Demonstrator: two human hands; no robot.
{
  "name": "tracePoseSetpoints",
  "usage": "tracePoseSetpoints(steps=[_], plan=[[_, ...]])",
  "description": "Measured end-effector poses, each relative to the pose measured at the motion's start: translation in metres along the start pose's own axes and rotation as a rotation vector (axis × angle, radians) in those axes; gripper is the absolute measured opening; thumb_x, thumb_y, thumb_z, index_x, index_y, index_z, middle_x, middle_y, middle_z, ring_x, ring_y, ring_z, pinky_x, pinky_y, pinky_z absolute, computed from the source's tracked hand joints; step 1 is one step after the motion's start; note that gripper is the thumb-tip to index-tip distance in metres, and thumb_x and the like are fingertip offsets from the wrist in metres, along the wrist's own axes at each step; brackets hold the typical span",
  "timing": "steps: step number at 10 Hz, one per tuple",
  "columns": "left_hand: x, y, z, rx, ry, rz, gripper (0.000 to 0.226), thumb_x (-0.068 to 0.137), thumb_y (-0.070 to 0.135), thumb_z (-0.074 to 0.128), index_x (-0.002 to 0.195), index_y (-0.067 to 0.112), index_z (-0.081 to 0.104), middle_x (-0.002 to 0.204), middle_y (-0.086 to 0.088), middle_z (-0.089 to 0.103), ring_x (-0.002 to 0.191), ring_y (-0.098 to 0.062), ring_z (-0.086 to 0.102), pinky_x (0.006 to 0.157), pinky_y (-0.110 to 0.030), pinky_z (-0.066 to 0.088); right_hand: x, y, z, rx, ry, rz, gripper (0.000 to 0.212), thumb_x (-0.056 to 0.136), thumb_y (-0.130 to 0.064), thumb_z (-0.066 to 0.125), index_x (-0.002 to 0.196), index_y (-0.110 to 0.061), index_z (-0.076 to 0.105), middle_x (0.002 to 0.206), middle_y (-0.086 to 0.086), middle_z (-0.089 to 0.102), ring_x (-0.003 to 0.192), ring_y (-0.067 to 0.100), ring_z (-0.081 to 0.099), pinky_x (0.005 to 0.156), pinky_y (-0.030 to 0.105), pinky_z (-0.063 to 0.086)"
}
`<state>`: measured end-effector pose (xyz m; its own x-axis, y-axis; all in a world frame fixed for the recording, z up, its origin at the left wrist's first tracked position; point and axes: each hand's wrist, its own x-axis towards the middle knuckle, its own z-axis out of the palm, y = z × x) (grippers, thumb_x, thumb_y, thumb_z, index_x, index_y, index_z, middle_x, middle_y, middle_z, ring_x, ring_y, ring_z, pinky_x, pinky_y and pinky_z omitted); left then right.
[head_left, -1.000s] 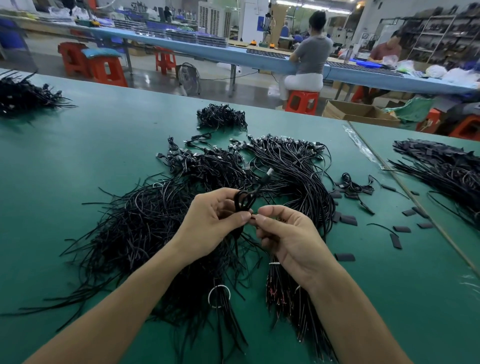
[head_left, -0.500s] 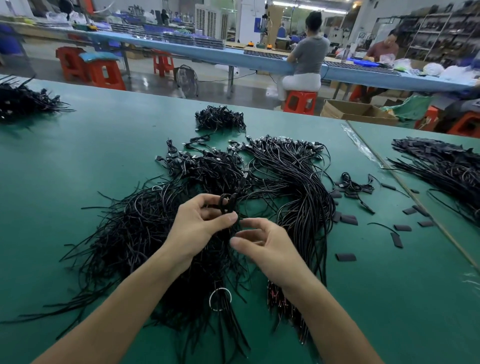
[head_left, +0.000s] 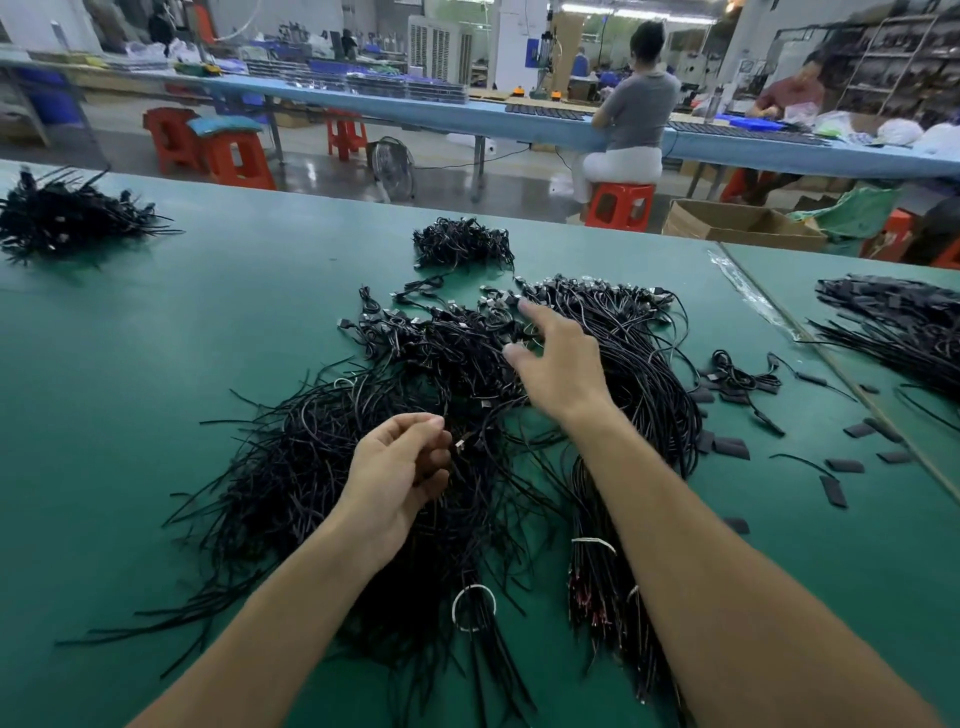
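The station is a green worktop (head_left: 156, 395) in an open assembly hall. A long blue bench (head_left: 395, 106) with a seated person (head_left: 638, 109) runs behind it.

**Stock.** A fan of loose cables (head_left: 291, 467), black and uncoiled, covers the near centre of the worktop. Two banded bundles lie at the near edge. One is held by a white band (head_left: 474, 607), and the other shows red-tipped ends (head_left: 592, 597).

**Output.** Coiled cables (head_left: 441, 343) with metal connectors form a heap just beyond the loose stock. A smaller far pile (head_left: 462, 244) sits behind that heap, apart from it. Black sleeve pieces (head_left: 730, 448) lie scattered to the right.

**Hands.** The left hand (head_left: 400, 470) is over the loose cables, fingers curled toward the thumb. A connector end (head_left: 460, 443) shows just beside the fingertips, but it cannot be told whether a cable is pinched. The right hand (head_left: 561, 366) is extended over the coiled cables, fingers spread and relaxed, gripping nothing. Contact with the heap cannot be confirmed.

**Status (judgement).** The work appears to be coiling single cables and adding them to the heap.
- Done: the coiled heap and the far pile, a moderate quantity.
- Left: the loose fan, which looks larger than the output, plus both banded bundles, which are unopened.

The job is probably less than half complete. The current cycle appears to be between a deposit at the heap and pickup of the next cable.
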<state>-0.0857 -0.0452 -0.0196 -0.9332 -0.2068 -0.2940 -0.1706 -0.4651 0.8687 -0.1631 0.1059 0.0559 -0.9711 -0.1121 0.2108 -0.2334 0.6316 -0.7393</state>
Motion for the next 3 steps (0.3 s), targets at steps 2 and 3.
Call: tracePoseSetpoints(steps=[2, 3], plan=[[0.0, 0.003, -0.014, 0.077, -0.028, 0.048, 0.012, 0.096, 0.01, 0.062, 0.085, 0.015, 0.066, 0.065, 0.003, 0.063, 0.056, -0.008, 0.055, 0.053, -0.023, 0.049, -0.013, 0.006, -0.01, -0.101, -0.062, -0.087, 0.036, 0.099, -0.007, 0.053, 0.132, -0.019, 0.06, 0.125, 0.004, 0.064, 0.108, 0.019, 0.062, 0.091, 0.02, 0.049], [0.0, -0.003, -0.013, 0.12, -0.031, 0.057, 0.014, 0.096, 0.01, 0.062, 0.083, 0.016, 0.066, 0.064, 0.004, 0.063, 0.054, -0.008, 0.055, 0.052, -0.022, 0.048, -0.046, 0.005, -0.026, 0.111, -0.006, -0.066, 0.019, 0.098, -0.013, 0.058, 0.109, -0.024, 0.069, 0.094, -0.002, 0.072, 0.084, 0.018, 0.067, 0.072, 0.014, 0.054]])
